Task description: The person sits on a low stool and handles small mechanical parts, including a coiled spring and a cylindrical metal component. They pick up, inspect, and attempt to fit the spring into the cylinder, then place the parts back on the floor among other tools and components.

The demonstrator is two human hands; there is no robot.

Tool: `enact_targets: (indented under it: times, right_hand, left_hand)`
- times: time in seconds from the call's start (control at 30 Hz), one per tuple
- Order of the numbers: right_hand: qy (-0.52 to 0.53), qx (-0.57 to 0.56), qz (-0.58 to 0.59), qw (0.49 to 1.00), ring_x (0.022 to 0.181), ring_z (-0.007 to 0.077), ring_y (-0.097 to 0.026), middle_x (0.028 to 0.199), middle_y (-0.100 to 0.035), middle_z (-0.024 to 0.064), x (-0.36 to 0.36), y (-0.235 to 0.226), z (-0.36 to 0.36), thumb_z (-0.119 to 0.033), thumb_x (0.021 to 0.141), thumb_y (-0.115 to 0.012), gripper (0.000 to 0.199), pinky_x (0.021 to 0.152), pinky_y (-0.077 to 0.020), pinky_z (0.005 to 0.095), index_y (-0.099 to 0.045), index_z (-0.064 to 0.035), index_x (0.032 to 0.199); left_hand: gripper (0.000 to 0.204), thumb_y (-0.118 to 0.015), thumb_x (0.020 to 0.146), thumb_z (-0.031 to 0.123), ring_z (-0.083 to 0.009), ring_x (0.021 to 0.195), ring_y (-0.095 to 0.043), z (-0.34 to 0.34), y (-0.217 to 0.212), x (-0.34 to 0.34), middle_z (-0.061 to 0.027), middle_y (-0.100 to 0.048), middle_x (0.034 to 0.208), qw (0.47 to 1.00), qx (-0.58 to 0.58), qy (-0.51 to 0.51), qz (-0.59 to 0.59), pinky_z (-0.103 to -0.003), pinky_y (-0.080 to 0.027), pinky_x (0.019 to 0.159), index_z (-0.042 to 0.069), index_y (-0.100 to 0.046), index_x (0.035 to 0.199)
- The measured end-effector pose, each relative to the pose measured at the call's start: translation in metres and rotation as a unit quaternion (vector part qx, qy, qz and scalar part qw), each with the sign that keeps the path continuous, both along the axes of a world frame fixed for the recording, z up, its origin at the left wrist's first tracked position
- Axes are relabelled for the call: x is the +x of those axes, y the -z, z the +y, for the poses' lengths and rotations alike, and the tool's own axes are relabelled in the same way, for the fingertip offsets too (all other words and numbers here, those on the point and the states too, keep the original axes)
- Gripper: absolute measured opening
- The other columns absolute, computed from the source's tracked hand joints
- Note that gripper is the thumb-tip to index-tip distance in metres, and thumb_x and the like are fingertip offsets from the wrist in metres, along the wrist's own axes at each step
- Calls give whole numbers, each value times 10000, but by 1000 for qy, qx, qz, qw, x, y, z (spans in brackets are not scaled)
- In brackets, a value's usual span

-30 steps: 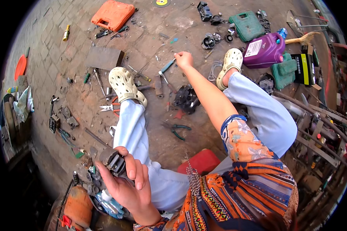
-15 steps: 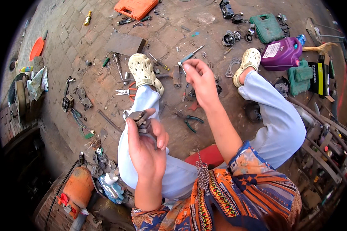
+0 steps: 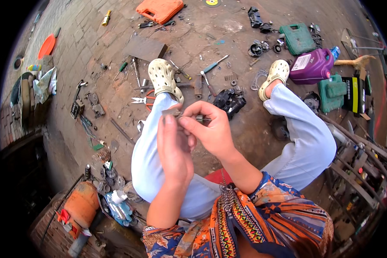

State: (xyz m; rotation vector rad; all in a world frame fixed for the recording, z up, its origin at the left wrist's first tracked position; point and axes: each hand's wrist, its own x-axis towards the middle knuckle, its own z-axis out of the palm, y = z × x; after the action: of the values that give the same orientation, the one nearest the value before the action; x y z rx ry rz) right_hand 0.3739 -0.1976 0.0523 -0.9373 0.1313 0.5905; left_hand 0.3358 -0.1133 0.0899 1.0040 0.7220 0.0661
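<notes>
The right hand has reached the metal part the left hand grasps, allowing two-handed work; the right's grip I cannot tell.

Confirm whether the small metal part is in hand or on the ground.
In hand: the metal part is at the fingertips of the left hand, with the right hand close beside it; fingers hide much of it.

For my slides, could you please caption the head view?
Left hand and right hand meet at a small part, tools beyond.

Repair workshop: strewn tools, machine parts
</notes>
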Motion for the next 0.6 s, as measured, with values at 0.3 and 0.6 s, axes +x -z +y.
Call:
enact_targets:
  times: [0.3, 0.6]
  right_hand:
    - [124, 244, 31, 961, 620, 56, -346, 773, -488, -17, 5, 34, -15, -101, 909, -560, 77, 566, -327, 228, -544, -28, 897]
    - [219, 77, 304, 924, 588, 86, -430, 736, -500, 2, 160, 214, -38, -101, 871, -603, 95, 527, -380, 209, -518, -62, 850]
  left_hand:
    - [431, -355, 999, 408, -85, 573, -402, -8, -7, 0, 0, -434, 715, 998, -63, -16, 12, -222, -307, 503, 54, -462, 1219]
    - [464, -352, 993, 424, -107, 582, -423, 18, -19, 2, -22, -483, 767, 990, -79, -118, -18, -241, -328, 504, 38, -458, 1228]
